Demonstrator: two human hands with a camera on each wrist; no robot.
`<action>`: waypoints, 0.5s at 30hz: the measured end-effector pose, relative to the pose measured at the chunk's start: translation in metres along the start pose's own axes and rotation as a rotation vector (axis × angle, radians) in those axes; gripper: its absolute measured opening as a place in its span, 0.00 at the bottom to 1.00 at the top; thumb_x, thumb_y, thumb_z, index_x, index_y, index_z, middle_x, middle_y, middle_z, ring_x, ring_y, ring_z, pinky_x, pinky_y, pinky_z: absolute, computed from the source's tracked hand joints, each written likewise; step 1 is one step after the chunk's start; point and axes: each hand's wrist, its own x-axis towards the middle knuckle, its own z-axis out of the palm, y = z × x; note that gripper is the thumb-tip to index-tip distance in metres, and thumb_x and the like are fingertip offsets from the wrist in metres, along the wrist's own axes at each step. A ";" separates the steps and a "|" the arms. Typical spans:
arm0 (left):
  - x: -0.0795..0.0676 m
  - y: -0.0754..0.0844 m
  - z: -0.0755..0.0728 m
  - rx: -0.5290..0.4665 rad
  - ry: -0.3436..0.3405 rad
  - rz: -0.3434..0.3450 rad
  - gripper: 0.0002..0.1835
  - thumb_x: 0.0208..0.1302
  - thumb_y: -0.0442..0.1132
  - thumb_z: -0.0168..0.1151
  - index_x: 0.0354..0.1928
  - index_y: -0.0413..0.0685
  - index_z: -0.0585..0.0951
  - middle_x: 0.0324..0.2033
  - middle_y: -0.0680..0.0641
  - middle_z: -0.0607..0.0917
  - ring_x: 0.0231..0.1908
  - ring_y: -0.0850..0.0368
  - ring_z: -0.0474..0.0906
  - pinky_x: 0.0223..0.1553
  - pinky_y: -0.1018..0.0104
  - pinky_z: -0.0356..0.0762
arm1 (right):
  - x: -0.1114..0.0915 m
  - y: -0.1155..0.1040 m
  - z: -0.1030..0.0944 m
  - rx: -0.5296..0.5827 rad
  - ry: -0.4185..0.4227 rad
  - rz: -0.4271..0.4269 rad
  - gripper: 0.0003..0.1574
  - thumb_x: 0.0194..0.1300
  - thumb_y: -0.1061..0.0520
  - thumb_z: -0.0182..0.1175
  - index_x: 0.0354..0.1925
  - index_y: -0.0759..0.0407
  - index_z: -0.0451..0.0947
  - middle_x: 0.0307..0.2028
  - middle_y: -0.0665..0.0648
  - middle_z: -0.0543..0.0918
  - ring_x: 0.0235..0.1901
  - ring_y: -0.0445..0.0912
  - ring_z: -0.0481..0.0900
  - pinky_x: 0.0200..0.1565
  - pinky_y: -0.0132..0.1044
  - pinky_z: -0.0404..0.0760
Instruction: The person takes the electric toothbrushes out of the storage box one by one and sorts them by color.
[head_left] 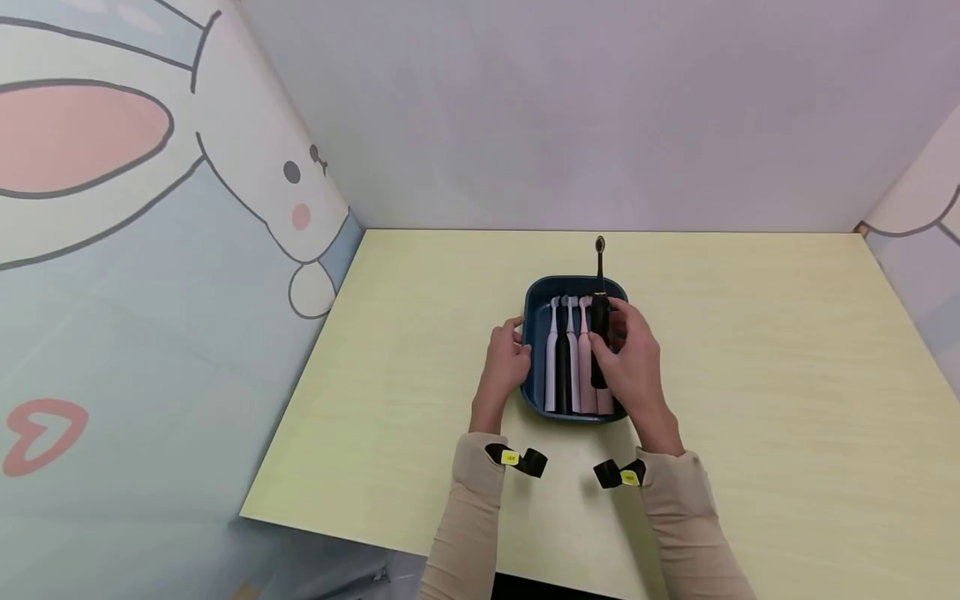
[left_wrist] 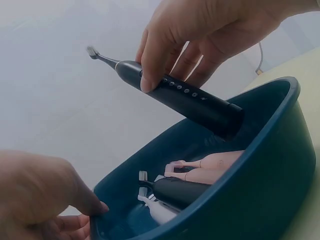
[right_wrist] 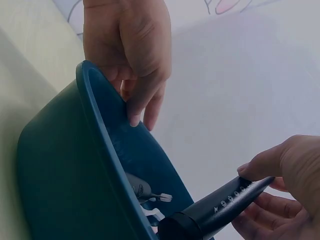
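On the pale yellow table (head_left: 420,350), the left hand (head_left: 504,360) grips the blue tray (head_left: 534,392) rim at 9 o'clock while the right hand (head_left: 633,358) clamps a black electric toothbrush (head_left: 599,321), probably being lifted out and needing a steady pull.

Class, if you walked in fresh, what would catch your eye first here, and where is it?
A black toothbrush, gripped by the right hand, angled over the blue tub in the middle of the yellow table. The left hand holds the tub's left rim; pink, white and black brushes lie inside.

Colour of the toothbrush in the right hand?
Black toothbrush; clearest in the left wrist view.
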 end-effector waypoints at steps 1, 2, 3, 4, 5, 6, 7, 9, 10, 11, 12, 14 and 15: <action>0.000 0.000 0.000 -0.002 0.000 0.000 0.25 0.68 0.32 0.52 0.67 0.47 0.67 0.43 0.44 0.72 0.37 0.54 0.71 0.44 0.61 0.72 | 0.000 0.000 0.000 0.001 0.004 0.000 0.34 0.60 0.63 0.64 0.63 0.63 0.66 0.50 0.68 0.76 0.47 0.59 0.78 0.47 0.55 0.79; 0.000 0.000 0.000 -0.005 -0.001 0.001 0.25 0.68 0.32 0.52 0.67 0.47 0.67 0.43 0.44 0.72 0.37 0.54 0.71 0.44 0.61 0.72 | 0.000 0.000 0.000 0.002 0.007 0.001 0.34 0.60 0.63 0.64 0.63 0.63 0.66 0.50 0.68 0.76 0.47 0.59 0.78 0.48 0.55 0.79; 0.000 0.000 0.000 -0.007 -0.003 0.000 0.25 0.68 0.32 0.52 0.67 0.47 0.67 0.43 0.44 0.72 0.37 0.54 0.71 0.45 0.61 0.73 | 0.000 0.000 -0.001 0.004 0.009 0.002 0.34 0.60 0.63 0.64 0.63 0.63 0.66 0.50 0.68 0.76 0.47 0.59 0.78 0.48 0.55 0.78; 0.000 0.001 0.000 -0.008 -0.003 0.000 0.25 0.68 0.32 0.52 0.67 0.47 0.67 0.43 0.44 0.72 0.38 0.54 0.71 0.45 0.61 0.73 | 0.000 0.000 -0.001 0.007 0.011 0.004 0.34 0.61 0.63 0.63 0.63 0.63 0.66 0.50 0.68 0.76 0.47 0.59 0.78 0.48 0.55 0.78; 0.000 0.001 0.000 -0.010 -0.005 -0.001 0.25 0.68 0.32 0.52 0.67 0.47 0.67 0.43 0.44 0.72 0.38 0.54 0.71 0.45 0.61 0.73 | 0.000 0.000 -0.001 0.009 0.014 0.006 0.34 0.61 0.63 0.63 0.64 0.62 0.66 0.50 0.68 0.76 0.47 0.59 0.78 0.48 0.55 0.78; 0.000 0.001 0.000 -0.011 -0.007 -0.001 0.25 0.68 0.33 0.52 0.67 0.47 0.67 0.44 0.44 0.72 0.38 0.54 0.71 0.45 0.61 0.73 | 0.000 0.000 -0.001 0.011 0.018 0.008 0.34 0.61 0.63 0.63 0.64 0.62 0.66 0.50 0.68 0.76 0.47 0.59 0.78 0.48 0.55 0.78; 0.000 0.001 0.000 -0.011 -0.007 0.001 0.25 0.68 0.33 0.52 0.67 0.47 0.67 0.44 0.44 0.72 0.38 0.54 0.71 0.45 0.61 0.73 | 0.001 0.000 -0.002 0.015 0.023 0.008 0.34 0.61 0.63 0.63 0.63 0.62 0.66 0.50 0.68 0.76 0.47 0.59 0.78 0.48 0.55 0.78; 0.000 0.001 0.001 -0.008 -0.007 0.005 0.25 0.68 0.33 0.52 0.67 0.47 0.66 0.44 0.44 0.72 0.38 0.54 0.70 0.45 0.61 0.73 | 0.001 0.000 -0.002 0.020 0.035 0.005 0.33 0.61 0.63 0.63 0.63 0.62 0.66 0.50 0.68 0.76 0.47 0.59 0.78 0.48 0.55 0.78; 0.000 0.001 0.001 -0.006 -0.006 0.008 0.25 0.68 0.33 0.52 0.67 0.47 0.66 0.44 0.44 0.72 0.38 0.54 0.71 0.45 0.61 0.73 | 0.001 -0.001 -0.003 0.020 0.042 0.000 0.33 0.60 0.63 0.63 0.63 0.63 0.66 0.49 0.68 0.76 0.46 0.59 0.78 0.47 0.55 0.78; 0.001 0.001 0.001 -0.006 -0.006 0.010 0.25 0.68 0.33 0.52 0.67 0.46 0.66 0.44 0.44 0.72 0.38 0.54 0.71 0.45 0.61 0.73 | 0.002 -0.001 -0.003 0.019 0.048 -0.006 0.33 0.60 0.64 0.63 0.63 0.63 0.66 0.49 0.68 0.77 0.46 0.58 0.78 0.47 0.55 0.78; 0.001 0.001 0.001 -0.005 -0.005 0.013 0.25 0.68 0.33 0.52 0.67 0.46 0.66 0.44 0.44 0.72 0.37 0.54 0.71 0.45 0.61 0.73 | 0.002 0.000 -0.003 0.021 0.054 -0.010 0.33 0.60 0.64 0.63 0.63 0.63 0.66 0.49 0.68 0.77 0.45 0.58 0.78 0.46 0.54 0.78; 0.002 0.000 0.001 0.000 -0.003 0.021 0.25 0.68 0.32 0.52 0.67 0.46 0.67 0.44 0.44 0.72 0.37 0.54 0.71 0.45 0.61 0.73 | 0.003 0.000 -0.004 0.023 0.063 -0.020 0.33 0.60 0.65 0.63 0.63 0.63 0.67 0.48 0.68 0.77 0.44 0.58 0.78 0.45 0.54 0.79; 0.002 0.000 0.001 0.003 -0.003 0.024 0.25 0.68 0.32 0.52 0.67 0.46 0.67 0.44 0.44 0.72 0.37 0.55 0.71 0.45 0.61 0.73 | 0.003 0.000 -0.004 0.025 0.067 -0.023 0.33 0.60 0.65 0.63 0.63 0.63 0.67 0.48 0.68 0.77 0.44 0.57 0.78 0.45 0.54 0.79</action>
